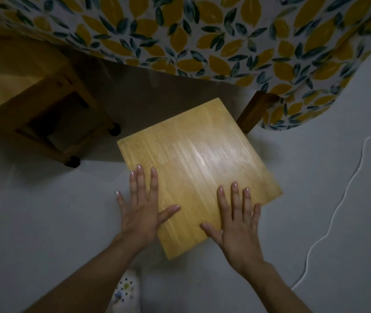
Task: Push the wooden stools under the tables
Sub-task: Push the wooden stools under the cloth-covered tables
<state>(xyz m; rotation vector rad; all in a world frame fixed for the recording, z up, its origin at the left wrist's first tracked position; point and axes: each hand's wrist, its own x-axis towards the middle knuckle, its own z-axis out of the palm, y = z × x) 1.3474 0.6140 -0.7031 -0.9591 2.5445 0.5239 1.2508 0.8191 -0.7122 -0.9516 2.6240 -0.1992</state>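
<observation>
Head view: both hands lie flat, fingers spread, on the stool (199, 175), left hand (142, 208) at its left edge, right hand (240, 224) near its corner. The stool stands on the floor, mostly outside the tabletop (180, 30). Pushing step; next, slide it forward, clear of the leg (253, 114).

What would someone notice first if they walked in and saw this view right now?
Probably the pale wooden stool in the middle, with the left hand and right hand spread flat on its near edge. Next, the lemon-print tablecloth hanging across the top, the stool's far corner close to the table leg beneath it. A second stool sits in shadow under the table at left, and a white cable trails over the floor at right.
</observation>
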